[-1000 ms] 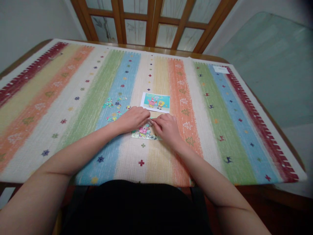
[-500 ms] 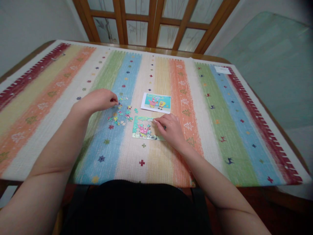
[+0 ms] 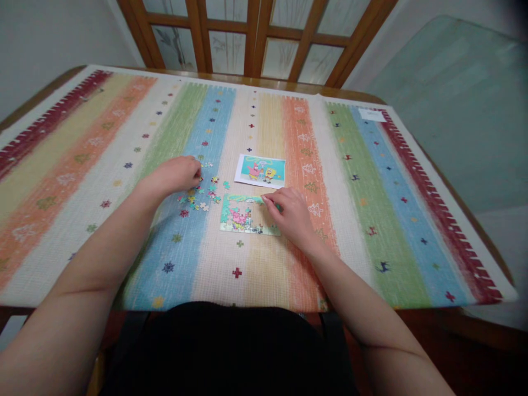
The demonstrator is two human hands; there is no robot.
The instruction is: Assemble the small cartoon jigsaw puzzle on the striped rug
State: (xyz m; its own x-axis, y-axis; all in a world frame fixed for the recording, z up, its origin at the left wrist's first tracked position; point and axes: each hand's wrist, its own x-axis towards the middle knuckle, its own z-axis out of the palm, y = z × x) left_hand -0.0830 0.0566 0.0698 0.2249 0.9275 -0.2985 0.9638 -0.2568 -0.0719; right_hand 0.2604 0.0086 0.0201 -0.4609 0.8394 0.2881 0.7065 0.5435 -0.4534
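left hand (image 3: 175, 175) curled over loose pieces (image 3: 200, 197) left of puzzle (image 3: 247, 214), grip unclear. right hand (image 3: 291, 212) fingers pinched at puzzle's top right edge. picture card (image 3: 260, 170) just behind puzzle.

Head-worn view, forward-down over table (image 3: 416, 159)

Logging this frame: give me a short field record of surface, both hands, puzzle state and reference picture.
surface: striped cloth on a wooden table
left hand: left hand over the loose pieces, fingers curled; whether it holds a piece cannot be told
right hand: right hand resting on the right edge of the partly built puzzle
puzzle state: frame joined, gaps inside
reference picture: cartoon print lying flat just beyond the puzzle
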